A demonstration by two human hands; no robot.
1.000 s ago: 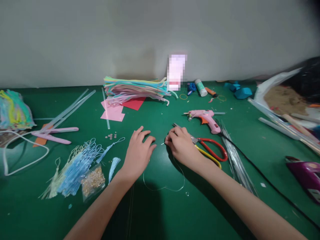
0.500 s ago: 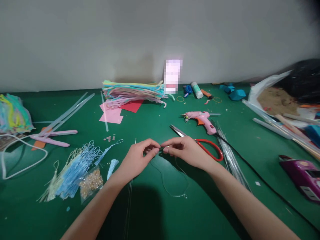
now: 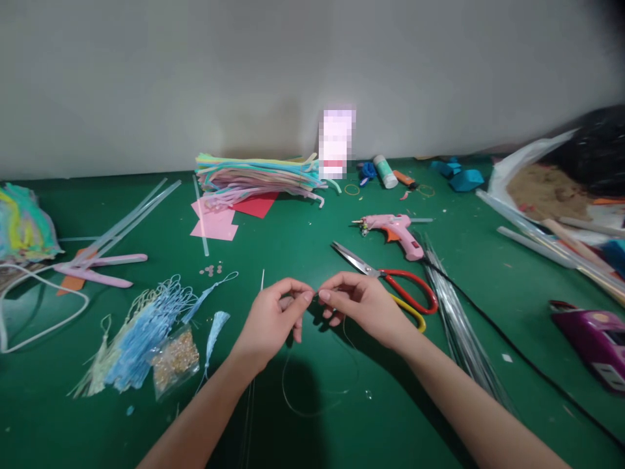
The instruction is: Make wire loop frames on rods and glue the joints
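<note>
Green tabletop [image 3: 293, 247] spreads out before you. Nearest you, a thin clear thread [image 3: 312, 415] curves in a loop. Above it, your left hand [image 3: 273, 316] and right hand [image 3: 364, 306] nearly touch, thumbs and forefingers pinching the thread, detail between them too small to tell. Beyond lie scissors [image 3: 375, 271], a pink glue gun [image 3: 396, 227], pastel stems [image 3: 258, 177], then grey wall [image 3: 146, 85].

Green table [image 3: 293, 251] — far edge lined with fuzzy stem bundle [image 3: 256, 172] over pink cards [image 3: 219, 226], blue clump [image 3: 367, 172], white-and-green tube [image 3: 385, 172], blue faceted pieces [image 3: 466, 180]. Toward left edge: green and blue tassels [image 3: 131, 363], clear bag [image 3: 161, 389] with gold bits [image 3: 176, 357] beside them. Toward right edge: purple device [image 3: 588, 339]. Between middle and right edge: pink glue gun [image 3: 398, 228], red-and-yellow-handled scissors [image 3: 361, 263], thin clear strips [image 3: 452, 319]. Toward near edge — curve of thin thread [image 3: 299, 412].
</note>
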